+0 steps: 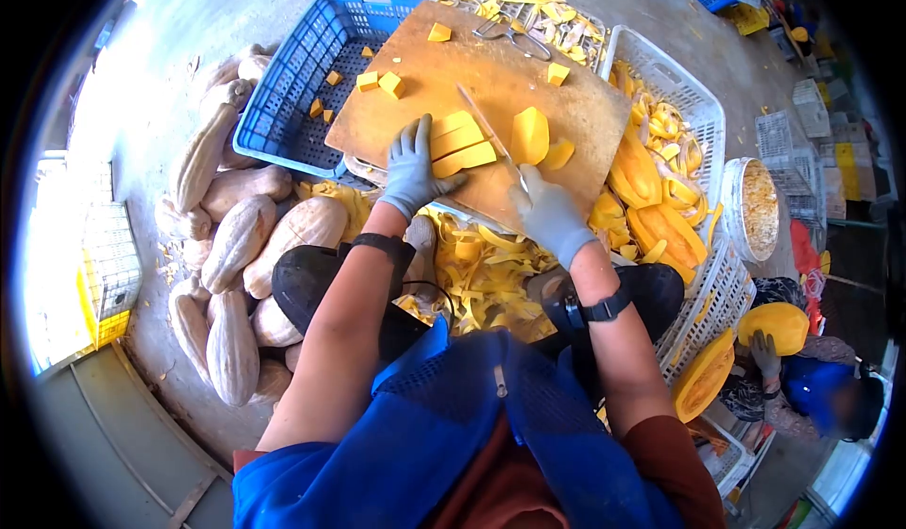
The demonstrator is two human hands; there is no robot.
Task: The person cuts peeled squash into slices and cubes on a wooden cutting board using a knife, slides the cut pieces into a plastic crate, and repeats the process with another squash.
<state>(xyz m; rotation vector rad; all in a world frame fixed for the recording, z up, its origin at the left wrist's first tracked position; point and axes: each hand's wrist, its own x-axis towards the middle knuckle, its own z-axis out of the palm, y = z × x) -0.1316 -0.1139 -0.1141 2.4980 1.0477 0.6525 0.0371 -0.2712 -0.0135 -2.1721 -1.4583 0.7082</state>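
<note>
Blue zip-front vest fabric (pixel 377 463) lies nearest, while beyond it sliced yellow pumpkin pieces (pixel 460 144) sit on a brown wooden board (pixel 571 109), touching the grey-gloved left hand (pixel 412 170), thumb spread and fingers extended, the grey-gloved right hand (pixel 552 216) closed around a steel knife (pixel 489 133).

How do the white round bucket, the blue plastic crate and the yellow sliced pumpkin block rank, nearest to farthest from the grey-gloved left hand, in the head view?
1. Yellow sliced pumpkin block: beside the left hand.
2. Blue plastic crate: forward left.
3. White round bucket: far right.
</note>
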